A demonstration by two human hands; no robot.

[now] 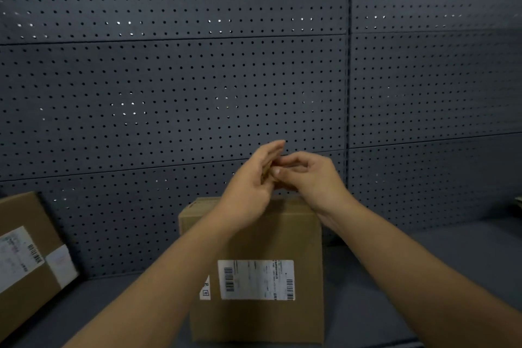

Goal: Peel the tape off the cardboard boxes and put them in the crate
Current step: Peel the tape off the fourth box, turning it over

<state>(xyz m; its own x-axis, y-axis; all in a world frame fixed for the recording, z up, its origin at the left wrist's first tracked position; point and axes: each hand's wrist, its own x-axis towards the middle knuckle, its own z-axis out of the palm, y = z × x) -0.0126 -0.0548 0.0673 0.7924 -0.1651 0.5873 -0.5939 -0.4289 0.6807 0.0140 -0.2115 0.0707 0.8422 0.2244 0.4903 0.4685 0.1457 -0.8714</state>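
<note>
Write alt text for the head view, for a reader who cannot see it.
Two bare hands meet above a cardboard box: the right hand pinches a small brownish scrap, too blurred to identify, against the open left hand. The box bears a shipping label; a second box leans at left before a dark pegboard.

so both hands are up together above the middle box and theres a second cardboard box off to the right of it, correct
Not quite. The head view shows the left hand and right hand together above the middle box, but the second cardboard box lies to its left, tilted, not to the right.
</note>
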